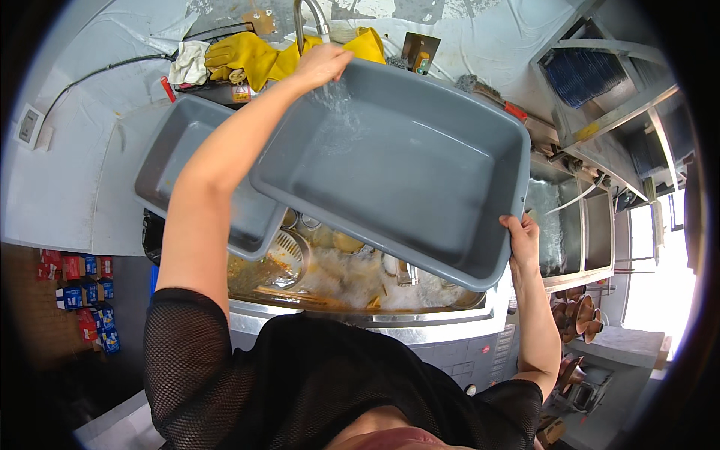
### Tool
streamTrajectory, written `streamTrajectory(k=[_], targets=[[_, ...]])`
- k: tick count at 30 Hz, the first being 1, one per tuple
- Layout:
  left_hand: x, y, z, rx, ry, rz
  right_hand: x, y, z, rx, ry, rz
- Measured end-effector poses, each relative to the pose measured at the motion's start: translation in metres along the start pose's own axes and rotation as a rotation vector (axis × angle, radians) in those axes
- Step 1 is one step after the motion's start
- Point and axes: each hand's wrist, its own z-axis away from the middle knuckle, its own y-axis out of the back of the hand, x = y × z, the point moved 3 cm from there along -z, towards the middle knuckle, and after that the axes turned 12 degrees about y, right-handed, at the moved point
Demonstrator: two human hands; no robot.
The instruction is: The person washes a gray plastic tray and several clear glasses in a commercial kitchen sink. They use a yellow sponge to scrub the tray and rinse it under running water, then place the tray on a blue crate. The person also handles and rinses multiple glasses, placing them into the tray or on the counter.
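A large grey plastic bus tub (394,163) is held up over the sink, tilted, its inside facing me. My left hand (324,66) grips its upper left rim, close beneath the metal faucet (311,19). Water runs from the spout into that corner and spreads over the tub's inner wall. At the lower right rim, my right hand (522,239) has its thumb over the edge; the other fingers are partly hidden. Under the tub, the sink holds foamy brownish water (360,275) with a slotted strainer (286,253) and several dishes partly submerged.
A second grey tub (191,132) sits at left, under my forearm. Yellow rubber gloves (247,53) and a white cloth (189,62) lie behind. A red-handled brush (495,97) rests at back right. Further right are another water-filled sink basin (545,225) and a metal rack (613,95).
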Motion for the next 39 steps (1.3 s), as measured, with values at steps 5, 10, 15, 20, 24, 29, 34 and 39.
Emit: streamTrajectory(k=[5, 10, 15, 20, 24, 29, 34, 39], targets=[[-0.123, 0.043, 0.068, 0.285, 0.042, -0.538, 0.009, -0.007, -0.009, -0.038, 0.003, -0.027], [-0.136, -0.002, 0.129, -0.297, 0.791, 0.467, -0.014, -0.016, -0.006, -0.055, 0.055, 0.102], [-0.125, -0.036, 0.115, -0.267, 0.724, 0.704, -0.086, -0.008, 0.021, -0.066, 0.233, 0.478], [-0.082, -0.056, 0.073, -0.199, 0.562, 0.769, -0.126, 0.006, 0.055, -0.03, 0.42, 0.476], [-0.055, -0.068, 0.042, -0.189, 0.46, 0.934, -0.1, 0.031, 0.048, 0.074, 0.525, 0.466], [-0.077, -0.035, 0.035, -0.042, 0.435, 0.833, -0.068, 0.014, 0.008, 0.1, 0.468, 0.258], [-0.072, 0.03, 0.097, -0.024, 0.612, 0.516, -0.032, -0.011, -0.012, 0.003, 0.274, 0.131], [-0.073, 0.11, 0.164, -0.098, 0.72, 0.225, -0.001, -0.042, -0.037, -0.208, -0.009, -0.047]])
